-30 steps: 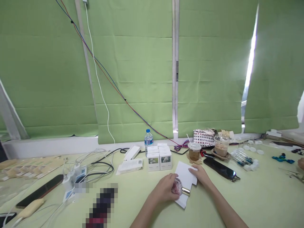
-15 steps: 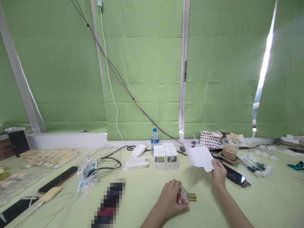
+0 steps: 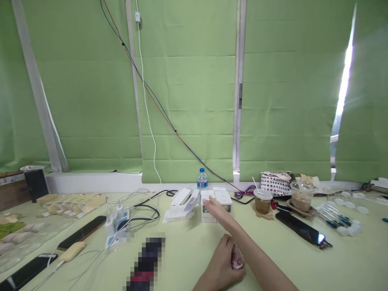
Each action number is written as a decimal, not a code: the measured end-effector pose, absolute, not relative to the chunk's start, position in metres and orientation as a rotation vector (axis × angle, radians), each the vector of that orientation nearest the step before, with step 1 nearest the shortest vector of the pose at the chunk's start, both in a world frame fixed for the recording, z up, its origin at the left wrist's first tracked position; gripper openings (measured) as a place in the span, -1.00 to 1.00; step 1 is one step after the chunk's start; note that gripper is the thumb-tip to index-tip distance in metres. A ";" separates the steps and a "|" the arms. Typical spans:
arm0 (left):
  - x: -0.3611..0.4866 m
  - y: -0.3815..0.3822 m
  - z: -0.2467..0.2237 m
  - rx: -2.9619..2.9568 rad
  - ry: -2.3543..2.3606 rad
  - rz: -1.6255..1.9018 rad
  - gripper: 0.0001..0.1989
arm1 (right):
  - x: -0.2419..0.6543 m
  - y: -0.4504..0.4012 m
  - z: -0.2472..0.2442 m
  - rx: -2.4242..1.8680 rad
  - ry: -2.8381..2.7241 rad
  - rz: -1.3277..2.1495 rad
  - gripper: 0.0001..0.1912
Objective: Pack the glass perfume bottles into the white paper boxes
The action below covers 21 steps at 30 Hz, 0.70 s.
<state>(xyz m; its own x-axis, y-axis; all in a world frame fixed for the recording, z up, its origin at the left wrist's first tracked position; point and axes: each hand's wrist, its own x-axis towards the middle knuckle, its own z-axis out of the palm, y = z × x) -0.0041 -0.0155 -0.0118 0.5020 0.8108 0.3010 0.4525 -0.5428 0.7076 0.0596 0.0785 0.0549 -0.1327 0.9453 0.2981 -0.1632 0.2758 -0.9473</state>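
Note:
My left hand (image 3: 222, 262) is closed around a round clear glass bottle (image 3: 237, 257) with pink and white pieces inside, low over the table. My right forearm crosses in front and hides the bottle's other end. My right hand (image 3: 214, 207) reaches over to the left with fingers stretched out, in front of the white boxes (image 3: 224, 198). Just left of its fingertips a white folded carton (image 3: 192, 201) stands tilted on the pile of flat white cartons (image 3: 178, 213); the fingers look apart from it.
Behind the boxes stands a water bottle (image 3: 202, 179). To the right are two drink cups (image 3: 263, 201), a black phone-like device (image 3: 300, 229) and glass tubes (image 3: 335, 214). A power strip with tangled cables (image 3: 117, 222) and phones (image 3: 83, 232) lie left.
My right hand has swung left across the table, taking the white paper-like carton from the right over to the white carton pile. My left hand keeps the glass bottle. The view has shifted slightly.

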 end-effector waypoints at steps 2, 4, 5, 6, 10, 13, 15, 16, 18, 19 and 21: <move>-0.002 -0.013 -0.012 2.060 1.046 0.950 -0.53 | 0.072 0.068 0.052 -0.856 -1.378 1.098 -0.47; -0.001 -0.009 -0.015 1.925 1.084 1.031 -0.58 | 0.096 0.053 0.048 -0.890 -1.440 0.974 -0.54; 0.000 -0.007 -0.017 1.876 1.123 1.065 -0.60 | 0.110 0.044 0.046 -0.949 -1.548 0.768 -0.63; 0.001 -0.005 -0.019 1.851 1.182 1.097 -0.61 | 0.123 0.036 0.043 -1.035 -1.591 0.562 -0.69; 0.002 0.002 -0.021 1.948 1.460 1.120 -0.63 | 0.156 0.014 0.028 -1.292 -1.783 0.344 -0.69; 0.002 0.003 -0.016 2.106 1.451 1.052 -0.62 | 0.155 0.016 0.010 -1.294 -1.850 0.586 -0.78; 0.000 0.002 -0.013 2.222 1.408 1.020 -0.60 | 0.152 0.021 -0.001 -1.189 -1.718 0.859 -0.76; -0.001 0.002 -0.011 2.275 1.397 1.000 -0.59 | 0.151 0.024 -0.006 -1.123 -1.637 1.001 -0.72; -0.004 0.002 -0.008 2.363 1.403 0.937 -0.55 | 0.151 0.027 -0.014 -1.022 -1.522 1.224 -0.64; -0.006 0.003 -0.006 2.406 1.407 0.890 -0.51 | 0.152 0.027 -0.016 -0.998 -1.496 1.289 -0.61; -0.009 0.003 -0.004 2.494 1.420 0.786 -0.46 | 0.155 0.024 -0.020 -0.962 -1.450 1.396 -0.59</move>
<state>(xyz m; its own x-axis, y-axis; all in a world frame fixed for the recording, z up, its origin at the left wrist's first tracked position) -0.0088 0.0034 -0.0040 0.4091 0.8382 0.3607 0.7507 -0.5339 0.3892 0.1552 0.0244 -0.0196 -0.3132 0.9464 0.0785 -0.0420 0.0687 -0.9968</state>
